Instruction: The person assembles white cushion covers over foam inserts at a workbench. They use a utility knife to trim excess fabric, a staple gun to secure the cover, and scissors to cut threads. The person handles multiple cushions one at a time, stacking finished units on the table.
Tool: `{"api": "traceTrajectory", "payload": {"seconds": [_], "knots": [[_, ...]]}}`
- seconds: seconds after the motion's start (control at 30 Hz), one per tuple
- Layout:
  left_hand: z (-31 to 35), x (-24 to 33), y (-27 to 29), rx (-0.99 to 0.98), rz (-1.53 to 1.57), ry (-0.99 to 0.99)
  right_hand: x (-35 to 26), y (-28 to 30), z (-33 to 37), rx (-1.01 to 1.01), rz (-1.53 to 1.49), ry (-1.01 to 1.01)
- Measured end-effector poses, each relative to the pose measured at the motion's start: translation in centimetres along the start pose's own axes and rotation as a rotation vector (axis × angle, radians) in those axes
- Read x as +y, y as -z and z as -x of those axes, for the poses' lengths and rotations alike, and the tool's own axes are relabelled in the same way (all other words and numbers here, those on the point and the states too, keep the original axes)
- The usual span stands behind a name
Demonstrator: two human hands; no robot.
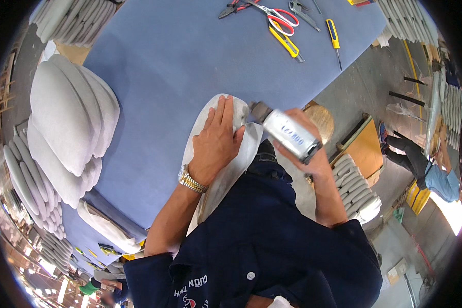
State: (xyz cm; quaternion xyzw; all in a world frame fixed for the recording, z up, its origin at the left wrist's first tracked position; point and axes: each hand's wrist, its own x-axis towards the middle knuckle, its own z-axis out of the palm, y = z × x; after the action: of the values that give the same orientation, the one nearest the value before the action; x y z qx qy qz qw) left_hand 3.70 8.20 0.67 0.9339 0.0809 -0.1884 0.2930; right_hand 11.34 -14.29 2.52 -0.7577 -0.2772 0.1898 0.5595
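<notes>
My left hand (216, 142) lies flat on a pale grey, fabric-covered cushion panel (196, 134) at the table edge, its fingers stretched forward. A gold and silver watch circles that wrist. My right hand (305, 122) is wrapped round a silver staple gun (287, 133) with a dark nose. The nose points left, close to the panel's right rim, and I cannot tell whether it touches. A loose fabric flap (252, 141) shows at that rim. The panel's near end passes beneath my left arm and shirt.
On the blue table (159, 56) lie red-handled scissors (285, 19), a yellow cutter (283, 41), pliers (232, 8) and a yellow screwdriver (333, 35). Stacked grey panels (61, 108) rise at the left. A round wooden stool (321, 123) and another person (441, 177) are at the right.
</notes>
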Motion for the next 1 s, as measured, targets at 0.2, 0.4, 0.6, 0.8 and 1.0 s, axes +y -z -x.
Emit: {"api": "traceTrajectory", "payload": {"seconds": [0.2, 0.4, 0.6, 0.8, 1.0], "knots": [[0.1, -0.2, 0.1, -0.005, 0.030, 0.003, 0.5, -2.7, 2.4, -0.029, -0.001, -0.191], [-0.2, -1.1, -0.3, 0.055, 0.023, -0.104, 0.2, -2.9, 2.0, -0.055, 0.042, -0.160], [-0.5, -0.8, 0.1, -0.008, 0.059, -0.096, -0.2, -2.0, 0.5, -0.152, 0.128, -0.211], [-1.0, -1.4, -0.1, 0.012, 0.082, -0.105, -0.7, -1.8, -1.0, -0.207, 0.062, -0.294], [-1.0, -0.8, 0.9, 0.001, 0.107, -0.040, -1.7, -2.2, -2.4, -0.241, 0.103, -0.375]]}}
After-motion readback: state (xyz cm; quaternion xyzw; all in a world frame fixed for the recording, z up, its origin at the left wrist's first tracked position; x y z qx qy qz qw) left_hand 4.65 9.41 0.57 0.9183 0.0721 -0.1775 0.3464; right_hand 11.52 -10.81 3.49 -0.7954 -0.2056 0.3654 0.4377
